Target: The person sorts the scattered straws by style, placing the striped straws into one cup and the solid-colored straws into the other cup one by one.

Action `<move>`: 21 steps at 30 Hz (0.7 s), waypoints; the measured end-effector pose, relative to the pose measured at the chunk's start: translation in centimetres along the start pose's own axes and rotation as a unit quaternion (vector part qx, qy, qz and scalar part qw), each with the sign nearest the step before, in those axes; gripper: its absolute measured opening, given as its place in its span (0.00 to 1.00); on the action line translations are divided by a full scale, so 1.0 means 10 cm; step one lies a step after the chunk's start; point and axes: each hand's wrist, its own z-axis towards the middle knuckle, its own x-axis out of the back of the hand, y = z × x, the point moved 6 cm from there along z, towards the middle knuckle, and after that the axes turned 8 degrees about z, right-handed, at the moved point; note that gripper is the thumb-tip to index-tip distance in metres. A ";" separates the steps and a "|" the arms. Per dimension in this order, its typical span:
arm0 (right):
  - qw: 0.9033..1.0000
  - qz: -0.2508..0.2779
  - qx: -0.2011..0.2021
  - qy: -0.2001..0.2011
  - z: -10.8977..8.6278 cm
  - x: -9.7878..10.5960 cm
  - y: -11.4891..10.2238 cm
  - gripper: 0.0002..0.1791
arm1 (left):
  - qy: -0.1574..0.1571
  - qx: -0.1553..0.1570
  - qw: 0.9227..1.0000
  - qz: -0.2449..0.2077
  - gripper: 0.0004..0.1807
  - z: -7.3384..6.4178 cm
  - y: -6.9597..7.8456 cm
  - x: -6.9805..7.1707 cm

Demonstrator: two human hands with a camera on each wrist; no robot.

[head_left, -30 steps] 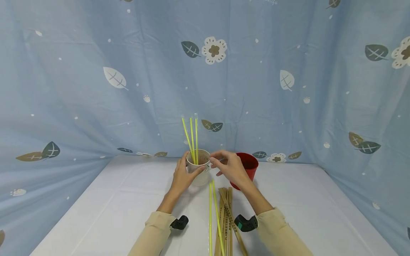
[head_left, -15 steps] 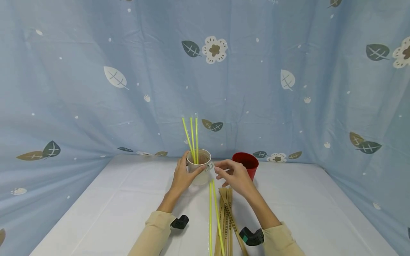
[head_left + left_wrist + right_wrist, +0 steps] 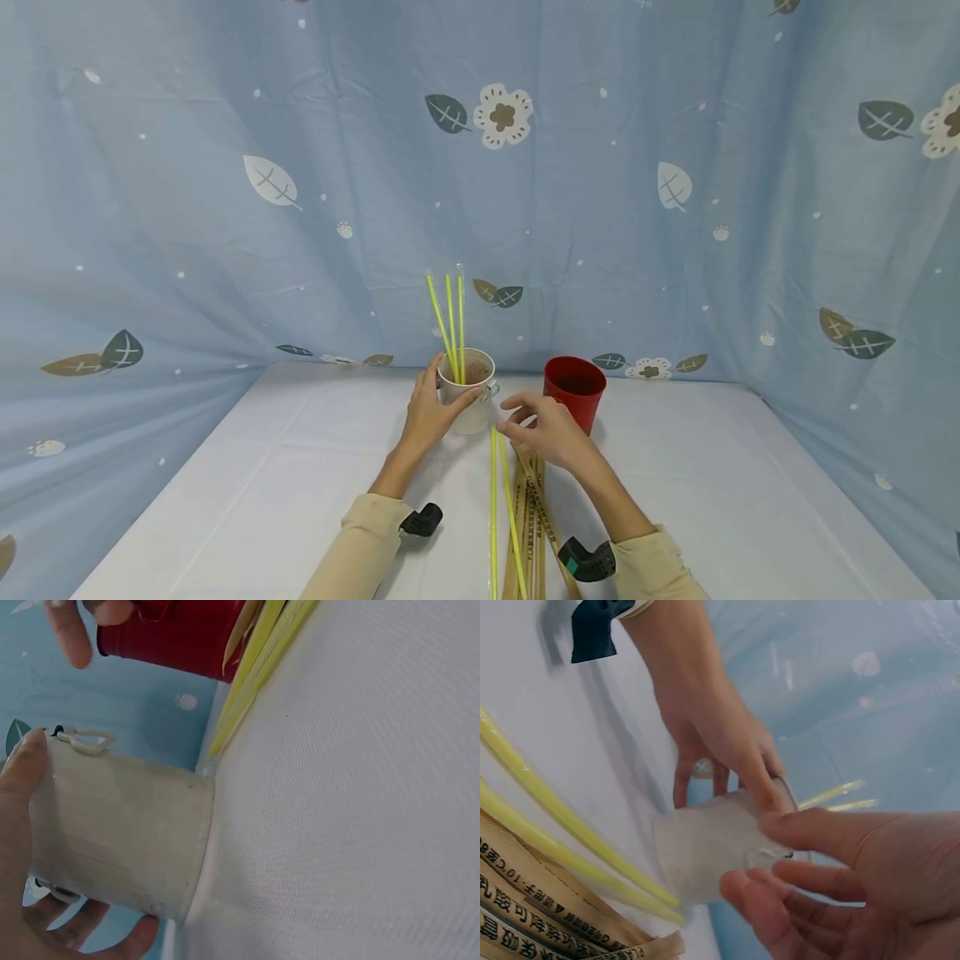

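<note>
My left hand [image 3: 429,417] grips a small white bucket [image 3: 471,417] with little side handles. Its thumb lies along the near side and the fingers go round the far side. Several yellow-green straws [image 3: 461,329] in clear wrappers stand in this bucket, leaning left. My right hand [image 3: 551,429] hovers to the right of it, fingers loosely bent, holding nothing. Just below those fingertips are the upper ends of two yellow-green straws [image 3: 493,508] lying on the table. In the right wrist view, a gap shows between the thumb and fingers of my right hand [image 3: 885,877].
A red bucket [image 3: 583,407] stands behind my right hand. Several straws in brown printed paper [image 3: 531,525] lie beside the yellow-green ones, between my forearms. White cloth covers the table [image 3: 285,500], and a blue patterned curtain [image 3: 360,208] hangs at the back.
My right hand has moved off the white bucket's handle, first to the right, then down toward the straws on the table. My left hand stays on the bucket.
</note>
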 end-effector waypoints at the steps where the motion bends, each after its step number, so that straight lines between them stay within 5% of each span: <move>1: 1.000 -0.011 -0.006 -0.009 0.00 -0.02 0.01 0.21 | 0.000 0.000 1.000 -0.001 0.55 0.00 0.00 0.00; 13: 0.994 -0.039 -0.078 -0.062 -0.06 -0.24 0.17 0.29 | -0.001 -0.003 1.000 0.000 0.53 0.01 0.00 -0.01; 21: 0.986 -0.153 -0.058 -0.035 -0.08 -0.35 0.19 0.29 | -0.003 0.001 1.000 0.000 0.53 0.00 -0.01 0.00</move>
